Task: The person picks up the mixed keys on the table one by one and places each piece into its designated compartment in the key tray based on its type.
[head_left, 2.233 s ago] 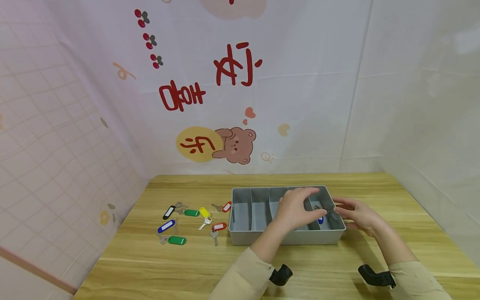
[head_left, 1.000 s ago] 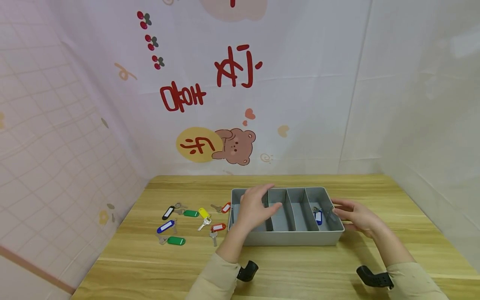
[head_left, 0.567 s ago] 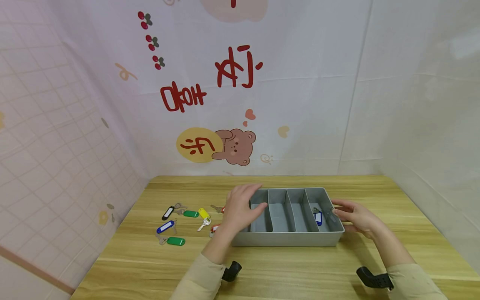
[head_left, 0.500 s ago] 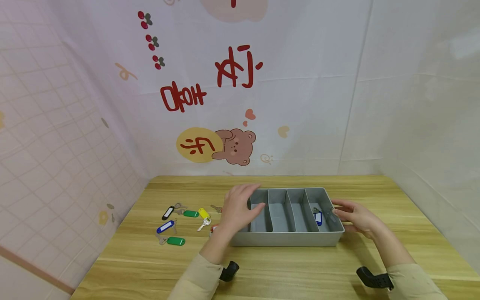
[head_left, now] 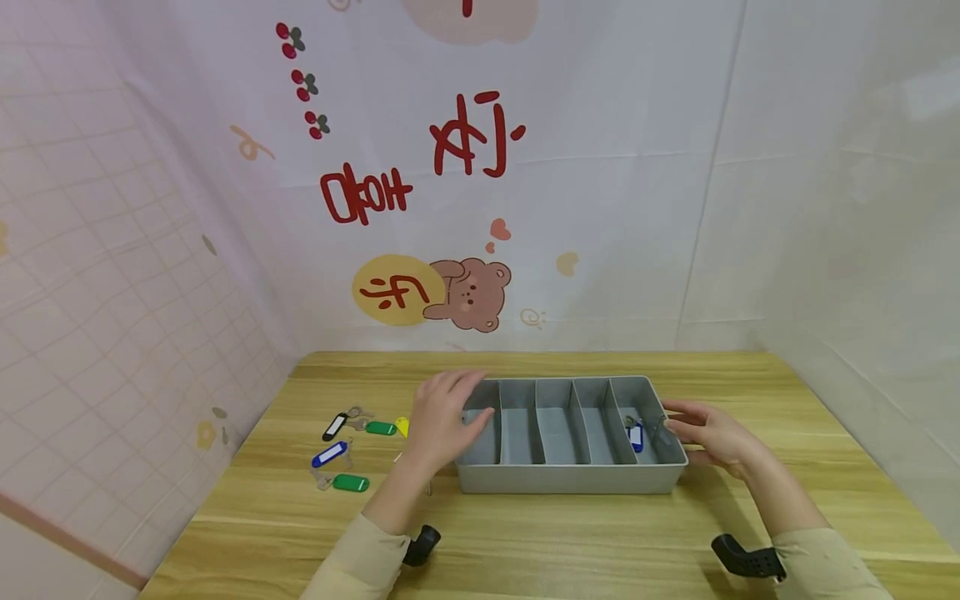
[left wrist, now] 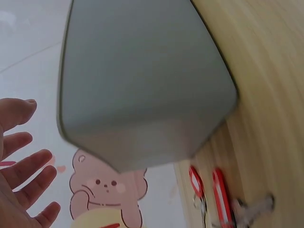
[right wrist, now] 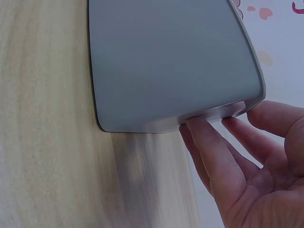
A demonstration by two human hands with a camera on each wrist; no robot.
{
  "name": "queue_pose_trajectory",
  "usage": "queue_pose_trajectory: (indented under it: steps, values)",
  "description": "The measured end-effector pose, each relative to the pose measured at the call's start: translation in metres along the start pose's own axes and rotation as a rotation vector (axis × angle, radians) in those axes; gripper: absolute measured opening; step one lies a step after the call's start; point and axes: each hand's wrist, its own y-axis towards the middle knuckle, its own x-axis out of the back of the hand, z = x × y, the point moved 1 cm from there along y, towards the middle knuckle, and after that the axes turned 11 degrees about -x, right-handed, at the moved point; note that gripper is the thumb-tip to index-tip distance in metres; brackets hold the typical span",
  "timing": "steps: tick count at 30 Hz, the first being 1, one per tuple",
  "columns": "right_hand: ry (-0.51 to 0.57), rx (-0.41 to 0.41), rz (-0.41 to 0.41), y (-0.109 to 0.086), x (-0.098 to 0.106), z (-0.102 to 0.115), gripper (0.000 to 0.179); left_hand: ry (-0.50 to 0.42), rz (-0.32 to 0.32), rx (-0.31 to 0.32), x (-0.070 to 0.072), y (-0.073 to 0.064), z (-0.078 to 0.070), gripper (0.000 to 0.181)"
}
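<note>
A grey divided box (head_left: pixel 566 480) lies lengthwise on the wooden table. My left hand (head_left: pixel 441 423) hovers at its left end with fingers spread, holding nothing; the left wrist view shows a gap between fingers and box. At the opposite end, my right hand (head_left: pixel 712 437) grips the box, its thumb at the rim and other fingers against the outer end wall, as the right wrist view shows. A key with a blue tag (head_left: pixel 636 437) sits in the rightmost compartment. Two red key tags (left wrist: pixel 221 194) appear beyond the box in the left wrist view; in the head view my left hand hides them.
Left of the box lie keys with a black tag (head_left: pixel 334 427), a blue tag (head_left: pixel 329 454), a green tag (head_left: pixel 381 428), another green tag (head_left: pixel 350 482) and a partly covered yellow tag (head_left: pixel 402 427). A printed cloth (head_left: pixel 600 208) hangs behind the table.
My left hand has moved left from over the box's right compartments to its left end, uncovering the compartments and covering the red-tagged keys. My right hand stays at the right end.
</note>
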Motion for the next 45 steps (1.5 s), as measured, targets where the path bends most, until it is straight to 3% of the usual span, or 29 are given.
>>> queue_pose_trajectory:
  steps: [8,19,28,45]
  values:
    - [0.011,-0.002,0.003,0.001,0.001,-0.001,0.066,0.021,-0.015,0.005,0.008,-0.014,0.017,0.052]
    - [0.017,-0.002,-0.004,0.002,0.001,-0.001,0.068,0.029,0.032,0.139,0.020,-0.041,0.041,0.051]
    - [0.032,0.005,0.011,0.000,0.000,0.001,0.065,0.050,0.082,0.260,0.039,-0.059,0.060,0.050]
    - [0.031,-0.002,-0.004,0.001,-0.001,-0.001,0.065,0.061,0.040,0.316,0.064,-0.095,0.093,0.047]
